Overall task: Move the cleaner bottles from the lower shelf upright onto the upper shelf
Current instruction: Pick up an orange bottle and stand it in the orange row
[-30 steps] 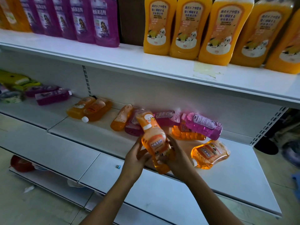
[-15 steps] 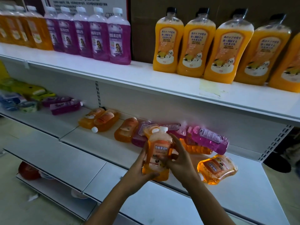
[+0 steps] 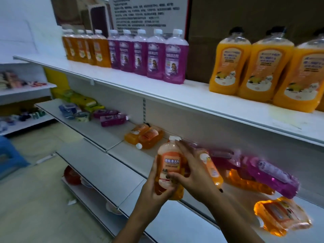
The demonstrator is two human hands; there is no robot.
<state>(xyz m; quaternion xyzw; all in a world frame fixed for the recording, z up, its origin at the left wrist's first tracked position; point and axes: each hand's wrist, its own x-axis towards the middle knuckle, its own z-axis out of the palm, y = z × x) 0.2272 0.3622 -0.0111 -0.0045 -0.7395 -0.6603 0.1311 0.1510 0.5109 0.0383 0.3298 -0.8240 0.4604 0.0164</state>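
Observation:
I hold an orange cleaner bottle [image 3: 169, 162] with a white cap upright in both hands, above the lower shelf [image 3: 105, 135]. My left hand [image 3: 157, 188] grips its base and lower side. My right hand [image 3: 191, 171] wraps its right side, fingers up toward the cap. Behind my hands several orange and purple bottles [image 3: 259, 174] lie flat on the lower shelf. Two more orange ones [image 3: 143, 135] lie further left. On the upper shelf [image 3: 192, 95] orange bottles [image 3: 84, 48] and purple bottles [image 3: 157, 57] stand upright in a row.
Large yellow-orange bottles [image 3: 263, 71] stand at the upper shelf's right. Two purple bottles [image 3: 112, 116] and yellow-green packs [image 3: 82, 100] lie at the lower shelf's left. A white gap of upper shelf lies between the purple row and the large bottles. A blue stool [image 3: 8, 155] stands on the floor.
The bottle was tipped upright and lifted slightly between both hands. My view swung up and to the left, so more of the upper shelf's left end shows.

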